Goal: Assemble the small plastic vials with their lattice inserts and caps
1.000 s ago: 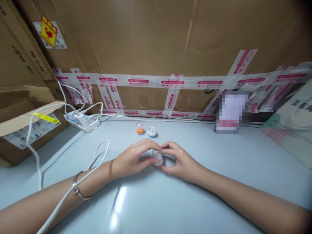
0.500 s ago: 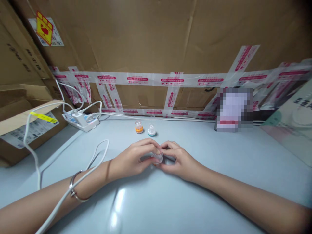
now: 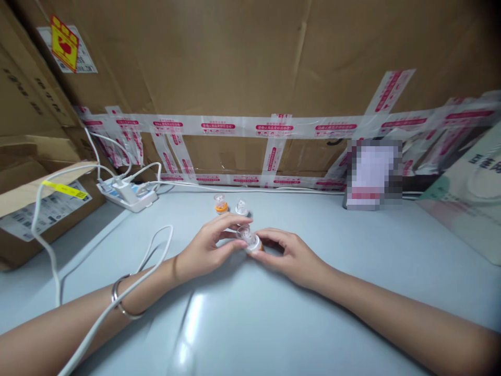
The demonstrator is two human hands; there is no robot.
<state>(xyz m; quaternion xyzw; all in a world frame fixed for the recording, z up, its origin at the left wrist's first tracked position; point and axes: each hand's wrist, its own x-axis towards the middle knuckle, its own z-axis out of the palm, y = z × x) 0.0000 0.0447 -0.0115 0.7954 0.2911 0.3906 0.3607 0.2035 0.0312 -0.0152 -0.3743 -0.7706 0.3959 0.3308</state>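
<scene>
Above the table, between my two hands, is a small container (image 3: 253,244) that looks like a contact lens cleaner. It has a clear cup (image 3: 243,233) tilted up to the left and a white and orange base. My left hand (image 3: 219,241) has its thumb and fingers around the clear cup. Closed on the base from the right is my right hand (image 3: 293,256), its fingertips partly hidden. Whether cup and base are joined I cannot tell. Just beyond the hands stand two similar containers, an orange-based one (image 3: 221,207) and a white one (image 3: 241,208), the latter partly covered by my left fingers.
A white cable (image 3: 105,313) crosses over my left forearm. At the back left lies a power strip (image 3: 133,198) beside an open cardboard box (image 3: 50,209). A large taped carton (image 3: 235,62) walls off the back. A blurred-out upright object (image 3: 370,177) stands at the back right.
My left hand has shifted slightly up and left with the clear cup, which is now tilted and more exposed. The white and orange base shows in my right hand. The view has shifted slightly.
</scene>
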